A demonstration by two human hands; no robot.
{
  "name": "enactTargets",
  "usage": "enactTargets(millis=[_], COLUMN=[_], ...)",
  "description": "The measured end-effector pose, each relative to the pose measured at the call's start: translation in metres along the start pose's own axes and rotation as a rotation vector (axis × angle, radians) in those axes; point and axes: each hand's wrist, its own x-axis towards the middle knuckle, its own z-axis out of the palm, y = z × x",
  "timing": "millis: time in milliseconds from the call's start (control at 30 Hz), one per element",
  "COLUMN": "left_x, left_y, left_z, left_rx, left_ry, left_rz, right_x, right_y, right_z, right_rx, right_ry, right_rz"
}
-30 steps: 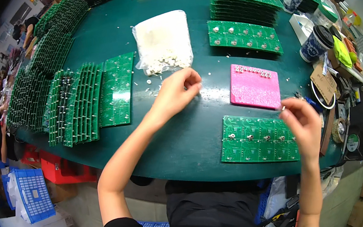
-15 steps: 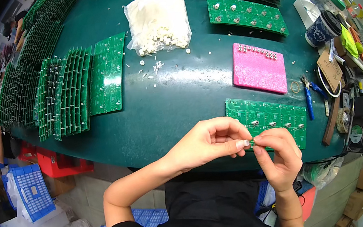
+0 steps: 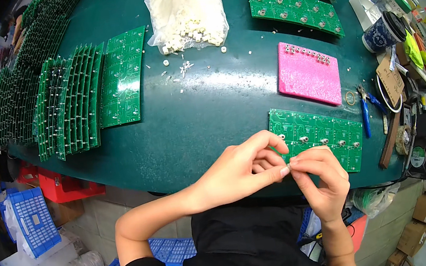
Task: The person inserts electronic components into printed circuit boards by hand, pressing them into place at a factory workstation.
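In front of my body, my two hands meet over the near-left edge of a green circuit board (image 3: 333, 138). Thumb and index finger of my right hand (image 3: 322, 180) pinch a tiny pale part (image 3: 289, 167), mostly covered by the fingertips. The thumb of my left hand (image 3: 240, 170) touches the same spot, its index finger arched away and the other fingers curled. What else my left fingers hold, if anything, is hidden. A row of small round grey-white components stands on the board. Beyond it lies a pink foam block (image 3: 308, 76) with several small metallic-looking parts along its far edge.
A clear bag (image 3: 188, 14) of small cream-coloured pieces lies at the back centre, with loose bits before it. Stacked circuit boards (image 3: 75, 103) stand at left, more (image 3: 296, 9) at far right. Blue-handled pliers (image 3: 366, 114), a patterned cup (image 3: 384, 32) and tape rolls line the right side.
My hands have shifted slightly left relative to the board. The left index finger has lifted away from the pinched part. The whole view has shifted a little.
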Motion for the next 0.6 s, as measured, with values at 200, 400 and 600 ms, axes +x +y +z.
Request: enactTargets(millis=[200,400,600], left_x=[0.001,0.004,0.007], left_y=[-0.011,-0.021,-0.024], left_z=[-0.022,-0.021,-0.024], left_rx=[0.981,1.208,1.224], left_ry=[0.133,0.047,0.026], left_rz=[0.495,0.562,0.577], right_x=[-0.019,-0.022,-0.022], right_y=[0.013,0.016,0.018], right_z=[0.008,0.012,0.013], right_rx=[-0.289,-0.328,-0.331], right_ry=[0.006,-0.022,-0.012], right_rz=[-0.031,-0.029,-0.033])
